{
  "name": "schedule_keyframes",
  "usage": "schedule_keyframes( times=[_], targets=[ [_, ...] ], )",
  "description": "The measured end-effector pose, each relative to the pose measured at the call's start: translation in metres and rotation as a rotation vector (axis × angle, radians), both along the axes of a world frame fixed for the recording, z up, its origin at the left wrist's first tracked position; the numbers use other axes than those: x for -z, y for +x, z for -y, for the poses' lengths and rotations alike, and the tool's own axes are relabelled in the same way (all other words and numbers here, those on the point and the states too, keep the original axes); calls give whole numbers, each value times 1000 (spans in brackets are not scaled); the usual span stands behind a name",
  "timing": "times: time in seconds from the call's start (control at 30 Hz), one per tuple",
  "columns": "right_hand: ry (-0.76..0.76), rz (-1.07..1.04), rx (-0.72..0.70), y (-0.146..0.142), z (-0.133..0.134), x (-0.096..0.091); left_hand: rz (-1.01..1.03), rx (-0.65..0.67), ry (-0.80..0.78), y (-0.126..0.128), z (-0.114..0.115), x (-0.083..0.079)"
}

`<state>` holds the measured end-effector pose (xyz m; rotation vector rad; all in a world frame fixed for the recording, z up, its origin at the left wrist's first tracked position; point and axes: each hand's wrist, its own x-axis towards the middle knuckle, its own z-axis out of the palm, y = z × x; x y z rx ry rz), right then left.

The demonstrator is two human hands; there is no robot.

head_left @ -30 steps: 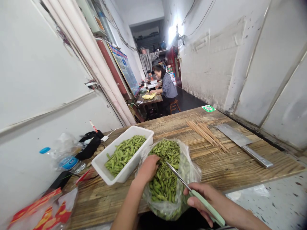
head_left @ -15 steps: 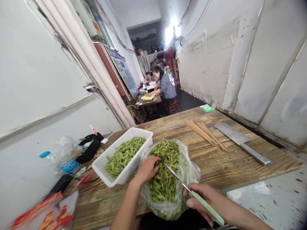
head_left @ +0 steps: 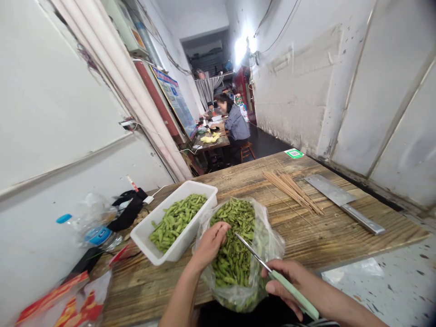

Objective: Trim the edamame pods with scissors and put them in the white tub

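My right hand (head_left: 289, 284) is closed around the pale green handle of a pair of scissors (head_left: 252, 251). Their metal blades point up and left over a clear plastic bag (head_left: 269, 236) full of green edamame pods (head_left: 235, 254). At the bag's left side, my left hand (head_left: 211, 240) hovers over the pods with thumb and fingers pinched together; whatever they may hold is too small to make out. Left of the bag, a white plastic tub (head_left: 145, 247) holds more edamame pods (head_left: 177, 222).
Thin wooden skewers (head_left: 293, 190) and a cleaver (head_left: 344, 204) lie on the wooden table (head_left: 327, 245) to the right. A water bottle (head_left: 100, 236) and a red-and-clear packet (head_left: 73, 304) sit at left. Farther back, a person (head_left: 236, 122) sits at another table.
My left fingers have risen slightly from the pods and drawn together into a pinch. The scissors have barely moved. The seated person's arm has pulled back from the yellow thing.
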<state>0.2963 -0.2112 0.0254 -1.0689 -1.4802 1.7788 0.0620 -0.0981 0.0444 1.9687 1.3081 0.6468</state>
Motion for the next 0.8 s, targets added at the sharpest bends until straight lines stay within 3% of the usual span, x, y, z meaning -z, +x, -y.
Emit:
schedule_keyframes(
  times=[0.13, 0.27, 0.37, 0.53, 0.8],
  targets=[
    [-29, 16, 14, 1, 1, -1, -22, 47, -84, 0, 11, -1],
    [-40, 18, 31, 2, 1, -2, 124, -22, -159, 2, 23, -5],
    [55, 109, 74, 2, 0, -6, 294, -119, -268, 10, 33, -10],
    [301, 305, 97, 3, 0, -17, 377, -220, -309, 26, 47, -19],
    [329, 359, 76, 3, 3, -23, 444, -222, -352, 40, 55, -24]
  ],
)
